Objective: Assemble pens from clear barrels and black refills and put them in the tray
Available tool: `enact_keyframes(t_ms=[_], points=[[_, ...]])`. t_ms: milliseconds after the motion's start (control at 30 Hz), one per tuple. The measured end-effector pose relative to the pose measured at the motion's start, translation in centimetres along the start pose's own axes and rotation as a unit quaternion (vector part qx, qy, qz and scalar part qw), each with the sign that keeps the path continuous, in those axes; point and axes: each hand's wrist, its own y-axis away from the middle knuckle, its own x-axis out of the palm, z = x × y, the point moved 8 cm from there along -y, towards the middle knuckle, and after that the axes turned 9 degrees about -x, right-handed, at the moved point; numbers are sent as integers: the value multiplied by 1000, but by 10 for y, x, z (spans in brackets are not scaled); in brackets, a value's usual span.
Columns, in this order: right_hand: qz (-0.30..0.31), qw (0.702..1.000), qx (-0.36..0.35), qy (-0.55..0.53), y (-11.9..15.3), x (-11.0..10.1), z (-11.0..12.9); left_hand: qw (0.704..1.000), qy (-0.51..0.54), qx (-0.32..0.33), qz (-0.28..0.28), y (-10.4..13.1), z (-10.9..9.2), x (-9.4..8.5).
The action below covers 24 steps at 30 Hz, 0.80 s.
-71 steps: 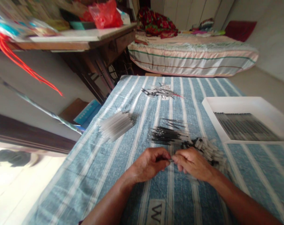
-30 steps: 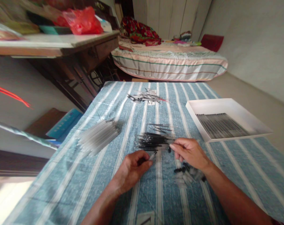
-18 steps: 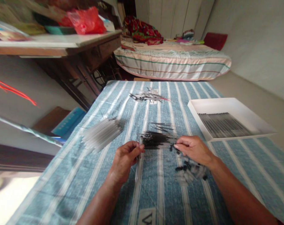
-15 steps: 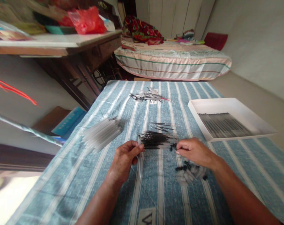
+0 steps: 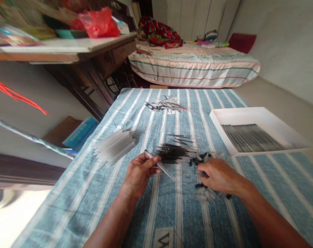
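Observation:
Pinched between the thumb and fingers of my left hand (image 5: 139,175) is a clear pen barrel (image 5: 166,170) with a dark upper end. It slants down to the right. My right hand (image 5: 219,175) is over a loose pile of small black and clear pen caps (image 5: 205,195), its fingers curled in; what they grip is hidden. Between the hands, just beyond them, lies a bundle of thin black pen refills (image 5: 171,153), with a few loose ones behind it. To the left, a stack of clear barrels (image 5: 115,145) rests on the striped cloth (image 5: 94,206).
A white open box (image 5: 271,152) at the right holds a row of dark pens (image 5: 251,137). Farther back on the cloth is a scattered heap of thin parts (image 5: 166,104). A wooden desk (image 5: 76,55) with a red bag (image 5: 101,23) stands left; a bed (image 5: 195,67) is behind.
The barrel in my left hand has swung from nearly upright to slanting right. My right hand has moved slightly right and nearer to me, over the caps. The view has shifted a little.

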Motion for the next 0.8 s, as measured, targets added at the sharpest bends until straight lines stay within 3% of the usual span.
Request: enact_keyframes(t_ms=[100, 300, 467, 633, 800], points=[[-40, 992, -43, -110, -3, -2, 14, 1000, 20, 2, 7, 2, 0, 3], [-51, 935, -105, -334, -9, 11, 41, 1000, 19, 11, 23, 4, 1, 5], [-79, 917, -74, -385, -11, 15, 40, 999, 11, 25, 26, 4, 2, 5], [-79, 903, -50, -419, -11, 23, 38, 999, 3, 25, 27, 4, 5, 5], [-68, 871, -24, -486, -13, 33, 39, 999, 0, 21, 29, 5, 6, 7]])
